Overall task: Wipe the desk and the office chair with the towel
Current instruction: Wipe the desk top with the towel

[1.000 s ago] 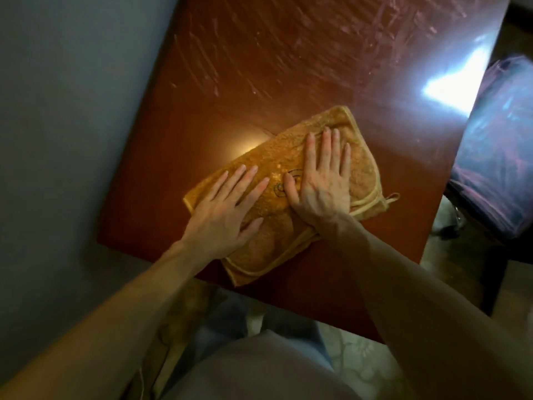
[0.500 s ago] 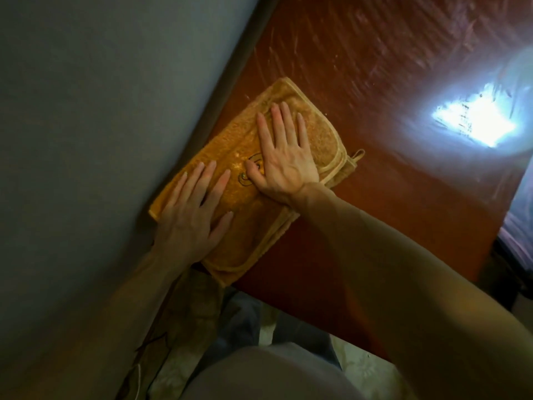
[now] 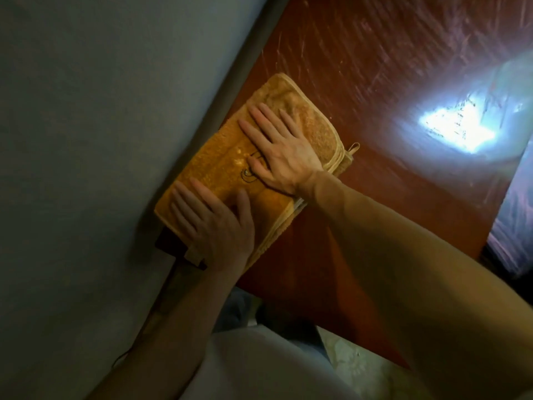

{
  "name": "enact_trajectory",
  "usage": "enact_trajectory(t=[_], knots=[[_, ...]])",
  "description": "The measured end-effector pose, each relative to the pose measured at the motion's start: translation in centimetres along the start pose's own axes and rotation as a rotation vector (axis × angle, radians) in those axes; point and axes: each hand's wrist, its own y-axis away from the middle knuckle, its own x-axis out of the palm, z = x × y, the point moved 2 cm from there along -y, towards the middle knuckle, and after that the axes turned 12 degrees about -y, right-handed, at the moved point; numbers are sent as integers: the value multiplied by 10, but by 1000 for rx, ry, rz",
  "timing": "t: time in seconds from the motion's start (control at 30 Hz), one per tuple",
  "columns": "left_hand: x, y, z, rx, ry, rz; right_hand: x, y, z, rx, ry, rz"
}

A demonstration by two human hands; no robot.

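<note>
we see a folded orange terry towel [image 3: 219, 160], nubby, with pale piped edging and a small hanging loop. it lies on the glossy red-brown desk [image 3: 375, 174], at the edge beside the grey wall [image 3: 101, 125]. pale streaks mark the polished top. the left hand [image 3: 210, 223] and right hand [image 3: 284, 153] lie flat on the towel, fingers straight and spread, pressing down and gripping nothing.

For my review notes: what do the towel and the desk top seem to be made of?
Towel: looks like terry cloth, probably cotton, orange-yellow; nubbly looped pile, with paler stitched edging folded in layers. Desk top: glossy reddish-brown, either lacquered wood or wood-look laminate, I cannot tell which; it mirrors a bright light and shows pale smeared streaks.
</note>
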Motion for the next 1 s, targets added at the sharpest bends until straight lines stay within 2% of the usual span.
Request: enact_trajectory(t=[0.13,0.3,0.37,0.43,0.47,0.57,0.67,0.77,0.9,1.0], knots=[[14,-19,-1,245,-148,-175,10,19,-7,166,-72,-153],[1,-100,-24,816,-206,-246,18,67,2,646,-186,-387],[-11,-129,-35,994,-257,-232,19,76,8,737,-198,-412],[-16,-126,-40,973,-266,-227,14,77,4,681,-186,-361],[-17,-113,-41,867,-211,-238,10,78,-4,582,-159,-319],[-9,-60,-43,397,63,-222,-2,82,-34,169,-61,-195],[-3,-47,-68,225,15,-217,-7,90,-63,14,-30,-91],[-4,-71,-94,341,-151,-261,0,98,-64,117,-92,-146],[-5,-114,-120,660,-208,-289,8,100,-54,326,-144,-306],[-7,-128,-137,773,-235,-274,8,101,-48,443,-127,-388]])
